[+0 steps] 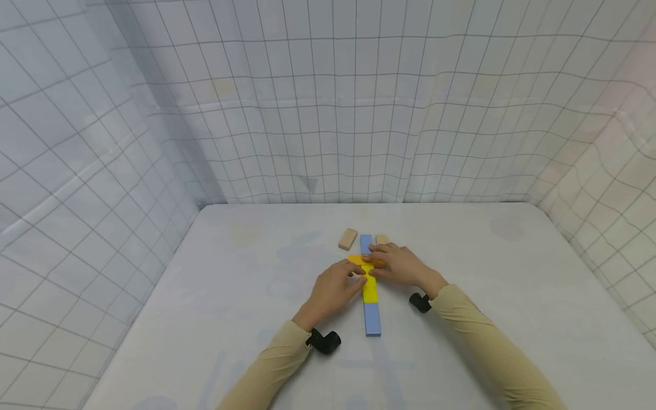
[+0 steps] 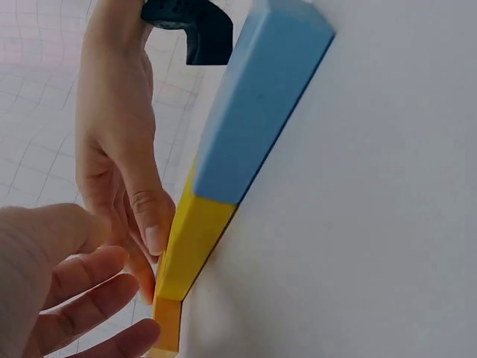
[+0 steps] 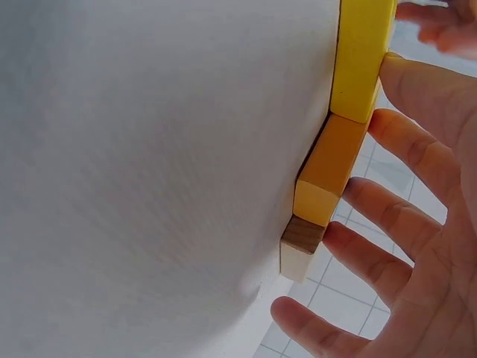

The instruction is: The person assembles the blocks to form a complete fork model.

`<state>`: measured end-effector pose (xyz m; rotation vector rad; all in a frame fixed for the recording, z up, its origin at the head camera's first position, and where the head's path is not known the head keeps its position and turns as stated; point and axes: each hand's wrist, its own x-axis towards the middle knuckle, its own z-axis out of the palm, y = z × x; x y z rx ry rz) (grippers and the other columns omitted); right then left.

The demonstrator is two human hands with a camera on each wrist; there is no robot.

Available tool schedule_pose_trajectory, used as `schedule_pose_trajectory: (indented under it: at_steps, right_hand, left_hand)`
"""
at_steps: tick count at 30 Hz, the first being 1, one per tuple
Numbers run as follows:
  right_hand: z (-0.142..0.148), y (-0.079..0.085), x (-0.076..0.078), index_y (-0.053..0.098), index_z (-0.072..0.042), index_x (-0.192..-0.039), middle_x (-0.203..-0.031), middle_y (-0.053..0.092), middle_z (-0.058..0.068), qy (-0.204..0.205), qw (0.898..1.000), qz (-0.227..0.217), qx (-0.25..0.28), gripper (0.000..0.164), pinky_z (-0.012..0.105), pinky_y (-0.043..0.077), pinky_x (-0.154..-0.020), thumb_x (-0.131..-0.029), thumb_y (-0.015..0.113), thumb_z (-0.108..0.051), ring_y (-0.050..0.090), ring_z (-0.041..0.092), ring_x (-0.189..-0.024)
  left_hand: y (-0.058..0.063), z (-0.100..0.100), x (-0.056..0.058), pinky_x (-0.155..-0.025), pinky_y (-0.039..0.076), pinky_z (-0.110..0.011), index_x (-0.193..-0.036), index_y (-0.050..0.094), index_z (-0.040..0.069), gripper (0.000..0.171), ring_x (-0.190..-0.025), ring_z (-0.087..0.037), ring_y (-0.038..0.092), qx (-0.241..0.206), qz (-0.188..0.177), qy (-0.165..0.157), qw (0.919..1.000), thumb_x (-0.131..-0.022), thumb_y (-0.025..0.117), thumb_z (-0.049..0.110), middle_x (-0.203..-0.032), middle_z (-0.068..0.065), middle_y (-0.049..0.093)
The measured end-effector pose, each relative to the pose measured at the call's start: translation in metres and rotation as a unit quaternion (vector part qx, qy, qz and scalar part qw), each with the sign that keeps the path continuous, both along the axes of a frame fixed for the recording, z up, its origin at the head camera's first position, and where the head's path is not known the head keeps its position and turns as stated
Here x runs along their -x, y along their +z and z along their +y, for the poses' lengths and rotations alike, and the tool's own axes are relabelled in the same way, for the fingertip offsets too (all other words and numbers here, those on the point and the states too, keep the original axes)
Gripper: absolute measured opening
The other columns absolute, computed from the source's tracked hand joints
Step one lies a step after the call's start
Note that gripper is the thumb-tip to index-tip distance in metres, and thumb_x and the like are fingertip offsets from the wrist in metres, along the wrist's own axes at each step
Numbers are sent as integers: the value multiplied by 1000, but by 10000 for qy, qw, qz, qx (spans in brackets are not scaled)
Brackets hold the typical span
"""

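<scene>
A row of flat blocks lies on the white table in the head view: a blue block (image 1: 372, 320) nearest, a yellow block (image 1: 370, 293) beyond it, then an orange block (image 1: 355, 259) set crosswise and another blue block (image 1: 365, 241) at the far end. My left hand (image 1: 333, 287) hovers at the left side of the yellow block, fingers loosely bent and thumb close to its edge. From the right, my right hand (image 1: 402, 265) spreads over the orange block. In the right wrist view its extended fingertips (image 3: 384, 123) rest on the yellow and orange blocks.
Two natural wood blocks lie at the far end, one to the left (image 1: 348, 239) and one to the right (image 1: 381, 239), the latter partly behind my right hand. White grid-patterned curtains (image 1: 359, 125) surround the table (image 1: 230, 319) at the back and sides.
</scene>
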<state>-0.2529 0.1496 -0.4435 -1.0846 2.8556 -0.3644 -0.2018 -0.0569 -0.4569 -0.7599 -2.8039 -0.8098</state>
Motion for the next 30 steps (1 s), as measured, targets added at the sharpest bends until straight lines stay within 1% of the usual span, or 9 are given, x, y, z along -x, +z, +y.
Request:
schedule_pose_trajectory:
  at_steps: [3, 5, 7, 9, 13, 17, 20, 23, 30]
  right_hand:
    - [-1, 0, 1, 58, -16, -133, -143, 43, 12, -47, 10000, -26, -7, 44, 59, 38, -91, -94, 60, -36, 40, 34, -127]
    - [-1, 0, 1, 58, -16, -133, -143, 43, 12, -86, 9999, -42, -47, 44, 58, 38, -91, -94, 59, -37, 40, 35, -127]
    - [-2, 0, 1, 57, -16, -133, -143, 43, 12, -118, 9999, -66, -96, 45, 58, 38, -91, -94, 59, -37, 40, 35, -127]
    - [-2, 0, 1, 57, -16, -133, -143, 42, 12, -131, 9998, -88, -128, 45, 58, 38, -90, -94, 59, -37, 40, 35, -127]
    - [-2, 0, 0, 57, -17, -134, -144, 42, 11, -133, 9998, -93, -124, 45, 58, 38, -91, -94, 58, -38, 39, 34, -128]
    - [-2, 0, -1, 57, -16, -133, -144, 42, 11, -134, 9998, -124, -59, 45, 59, 37, -92, -94, 58, -37, 39, 34, -128]
    - [-2, -1, -1, 57, -16, -133, -144, 42, 11, -114, 9999, -112, -33, 44, 59, 37, -91, -94, 58, -37, 39, 34, -128]
    - [-1, -1, 0, 57, -16, -134, -144, 42, 10, -106, 9999, -88, -35, 45, 58, 37, -91, -94, 58, -37, 38, 33, -128]
    - [-1, -2, 1, 55, -19, -135, -145, 40, 10, -135, 9998, -150, -74, 45, 59, 36, -92, -95, 57, -39, 37, 34, -130]
  left_hand:
    - [3, -2, 13, -71, 50, -30, -103, 70, 12, 17, -88, -16, 60, -174, 235, 477, 9984, -92, 63, 23, -101, -2, 63]
    - [5, -3, 22, -75, 49, -32, -107, 69, 11, 19, -90, -19, 60, -177, 336, 714, 9967, -91, 62, 20, -106, -4, 63]
    - [7, -5, 30, -80, 48, -36, -114, 66, 9, 25, -97, -23, 58, -106, 334, 873, 9956, -91, 61, 18, -115, -7, 60]
    - [7, -6, 38, -87, 45, -40, -121, 63, 7, 32, -104, -27, 56, 91, 238, 977, 9949, -91, 60, 16, -123, -9, 57]
    - [2, -7, 49, -96, 39, -44, -132, 55, 5, 42, -119, -32, 48, 684, -64, 931, 9933, -92, 57, 19, -136, -12, 48]
    - [-4, -5, 53, -100, 35, -46, -139, 45, 4, 51, -127, -33, 40, 1114, -337, 761, 9903, -94, 52, 25, -143, -13, 40]
    - [-6, -2, 51, -101, 33, -47, -142, 41, 5, 55, -129, -32, 37, 1181, -450, 746, 9892, -94, 49, 29, -146, -13, 37]
    - [-6, -1, 49, -101, 32, -47, -143, 41, 6, 56, -130, -30, 36, 1207, -448, 799, 9884, -94, 49, 32, -146, -11, 37]
    - [-7, -1, 50, -99, 34, -45, -141, 45, 9, 57, -126, -28, 40, 1371, -315, 841, 9865, -92, 52, 38, -142, -9, 42]
